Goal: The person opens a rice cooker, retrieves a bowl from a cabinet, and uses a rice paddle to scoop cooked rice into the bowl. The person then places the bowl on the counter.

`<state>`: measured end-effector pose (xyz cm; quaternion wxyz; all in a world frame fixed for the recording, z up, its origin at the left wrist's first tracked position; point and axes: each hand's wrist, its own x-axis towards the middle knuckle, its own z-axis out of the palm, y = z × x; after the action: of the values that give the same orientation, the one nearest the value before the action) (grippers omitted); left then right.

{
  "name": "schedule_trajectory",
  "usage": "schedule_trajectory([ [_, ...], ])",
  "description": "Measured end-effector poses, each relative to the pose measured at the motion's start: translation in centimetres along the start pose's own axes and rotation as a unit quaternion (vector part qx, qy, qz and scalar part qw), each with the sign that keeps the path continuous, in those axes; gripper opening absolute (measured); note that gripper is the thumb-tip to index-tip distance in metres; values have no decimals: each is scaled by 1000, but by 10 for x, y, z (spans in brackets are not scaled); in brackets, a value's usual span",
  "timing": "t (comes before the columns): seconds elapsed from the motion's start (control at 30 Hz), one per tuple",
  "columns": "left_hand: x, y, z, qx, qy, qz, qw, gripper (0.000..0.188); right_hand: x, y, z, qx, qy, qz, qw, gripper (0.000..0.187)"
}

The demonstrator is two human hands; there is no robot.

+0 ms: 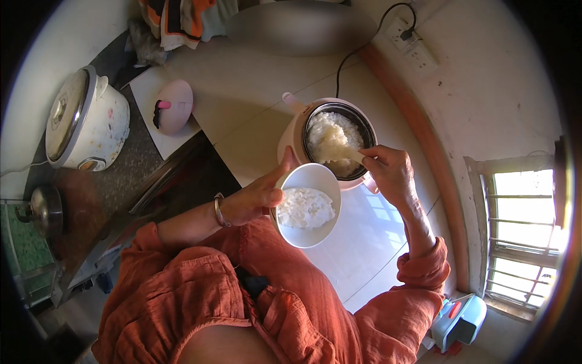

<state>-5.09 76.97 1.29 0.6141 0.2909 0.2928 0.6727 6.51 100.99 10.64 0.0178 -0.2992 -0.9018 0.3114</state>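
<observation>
My left hand [260, 195] grips a white bowl [312, 236] by its left side, the thumb over the rim. Cooked rice [307, 207] lies inside the bowl, which tilts toward me. Just beyond it on the floor stands a small pink rice cooker [289, 134], uncovered, with more white rice [345, 124] in its dark inner pot. In my right hand [388, 173] is a pale rice paddle [351, 154], pinched by the handle. The paddle's blade is in the pot, with a clump of rice on it.
A black cord runs from the cooker to a wall socket [407, 42]. The cooker's pink lid [176, 108] rests on a white board at left. Farther left are a larger white cooker [106, 124] and a metal pot [47, 211]. A barred window [524, 233] is at right, above a light-blue bin [459, 321].
</observation>
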Motion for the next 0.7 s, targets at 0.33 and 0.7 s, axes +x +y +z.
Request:
schedule_trajectory([
  [0.33, -22, 12, 18, -84, 86, -8, 993, 87, -13, 13, -18, 120, 59, -5, 991, 20],
  [0.7, -2, 12, 22, -126, 87, 36, 988, 70, -68, -17, -13, 217, 121, -82, 965, 18],
])
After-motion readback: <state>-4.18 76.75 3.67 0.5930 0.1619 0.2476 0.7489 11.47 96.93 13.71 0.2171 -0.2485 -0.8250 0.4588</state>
